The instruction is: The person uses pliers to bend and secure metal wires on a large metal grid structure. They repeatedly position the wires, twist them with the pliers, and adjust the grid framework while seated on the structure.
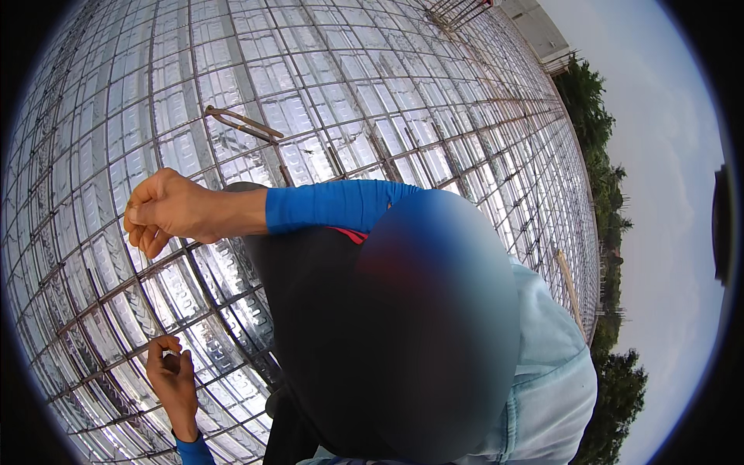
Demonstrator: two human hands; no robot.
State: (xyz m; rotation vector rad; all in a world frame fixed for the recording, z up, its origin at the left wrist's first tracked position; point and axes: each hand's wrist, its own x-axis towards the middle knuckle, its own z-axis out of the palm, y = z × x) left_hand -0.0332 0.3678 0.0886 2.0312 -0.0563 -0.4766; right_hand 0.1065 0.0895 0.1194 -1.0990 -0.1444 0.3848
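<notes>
Right hand (164, 211) curled closed, left hand (173, 384) loosely cupped with thumb apart, over a steel-bar grid (138, 277).
Whether the right grips anything cannot be told. The grid spans the frame's left and top above shiny, ribbed sheeting (175, 292); a bent rod (246, 122) shows upper left. A blurred oval (442, 325) hides the centre.

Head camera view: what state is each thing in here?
Left hand: bare, fingers curled; any held item unclear.
Right hand: bare, fingers curled; any held item unclear.
Right sleeve: blue, ending short of the wrist.
Bar grid: crisscrossed over the panels.
Metal panels: ribbed, shiny.
Bent bar: folded back, apart from both hands.
</notes>
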